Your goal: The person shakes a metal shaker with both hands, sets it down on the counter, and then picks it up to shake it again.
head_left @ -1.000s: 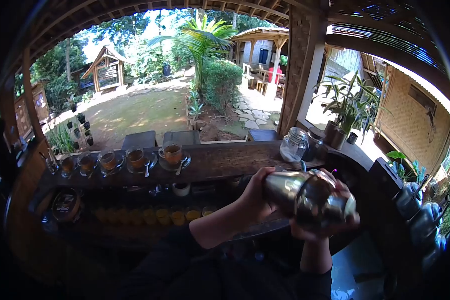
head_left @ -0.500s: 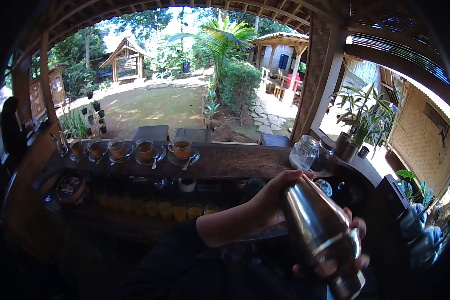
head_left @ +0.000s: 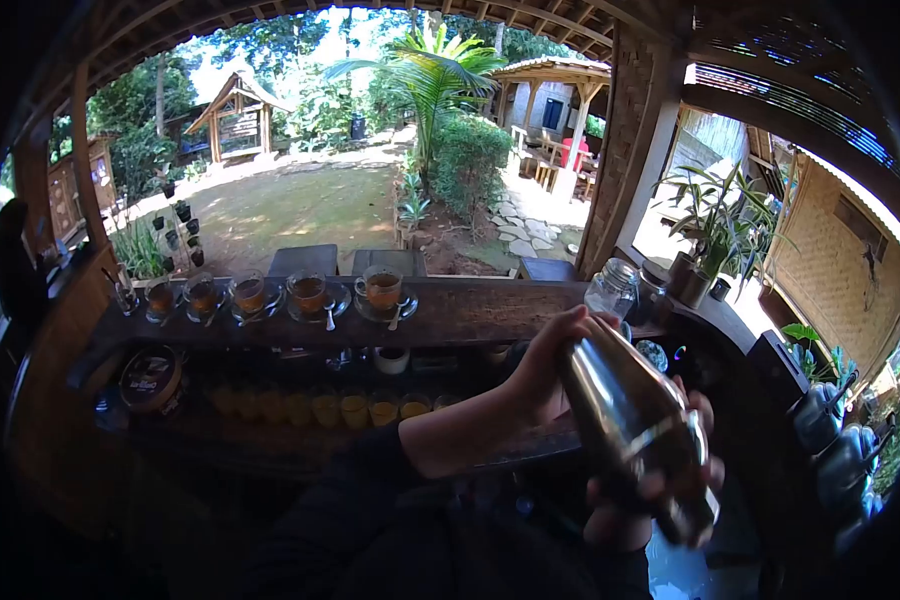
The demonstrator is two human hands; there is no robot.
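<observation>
A shiny metal cocktail shaker (head_left: 620, 395) is held tilted in front of me, its narrow end pointing down and to the right. My left hand (head_left: 547, 375) is closed on its wide upper end, thumb over the rim. Around the lower part wrap the fingers of my right hand (head_left: 705, 430), partly hidden behind the metal. Just beyond my left hand, a glass jar (head_left: 612, 288) with pale contents stands on the wooden counter (head_left: 470, 312).
Glass cups of brown drink, the nearest being a cup (head_left: 381, 288) on a saucer with a spoon, line the counter's left side. Glasses of yellow liquid (head_left: 354, 410) stand on the lower shelf beside a round tub (head_left: 151, 379). A potted plant (head_left: 715, 225) and metal kettles (head_left: 845, 465) are at right.
The shaker and both hands have shifted slightly left and up, with the grip kept. The view has moved a little, so the cups appear slightly more to the right.
</observation>
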